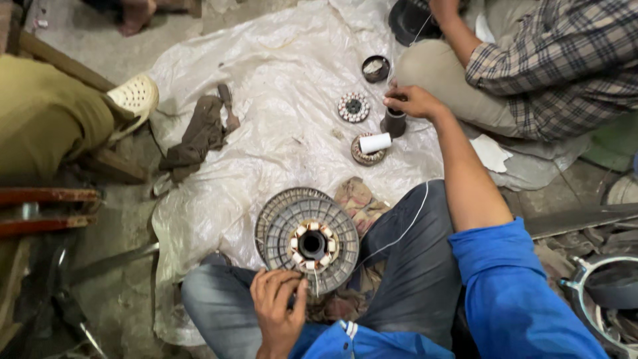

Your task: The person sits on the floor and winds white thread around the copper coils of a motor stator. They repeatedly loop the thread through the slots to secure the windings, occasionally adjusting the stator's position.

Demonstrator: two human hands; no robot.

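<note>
Head camera, looking steeply down, close range

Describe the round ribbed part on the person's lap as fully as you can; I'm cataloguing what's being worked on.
The round ribbed part is a grey, metal-looking disc with a ring of fine radial slots around its rim. At its middle sits a dark hole ringed by coppery windings with white insulating pieces between them. It lies nearly flat, face up, on the person's jeans, with its far side over the plastic sheet. The left hand touches its near edge, fingertips by a thin white thread there.
</note>
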